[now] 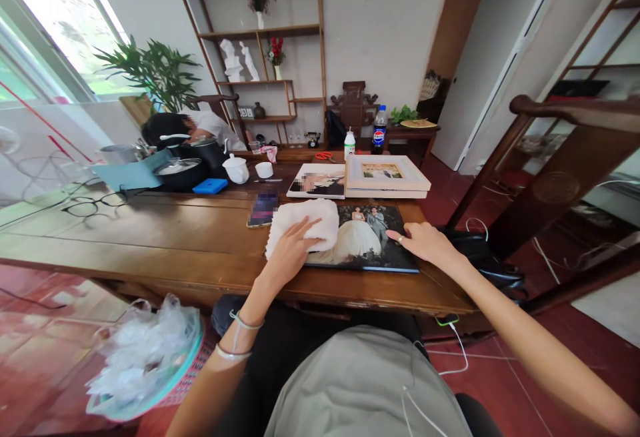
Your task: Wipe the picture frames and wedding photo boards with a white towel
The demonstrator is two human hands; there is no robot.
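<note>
A large wedding photo panel (357,233) with a glossy dark picture lies flat at the table's near edge. My left hand (295,242) rests on a white cloth (313,213) that covers the panel's left part; its fingers are stretched out and spread over the cloth. On the panel's right side, my right hand (425,240) touches the picture with an extended finger, its other fingers partly curled and out of sight. It grips nothing that I can see. A phone (263,209) lies left of the cloth.
Behind the panel are a smaller photo print (317,182) and stacked white frames (387,187). A cola bottle (379,131), white bottle (349,145), red scissors (324,156), teapot (236,170), blue box (210,186) and glasses (83,207) stand or lie around. A person (210,127) leans beyond the pots.
</note>
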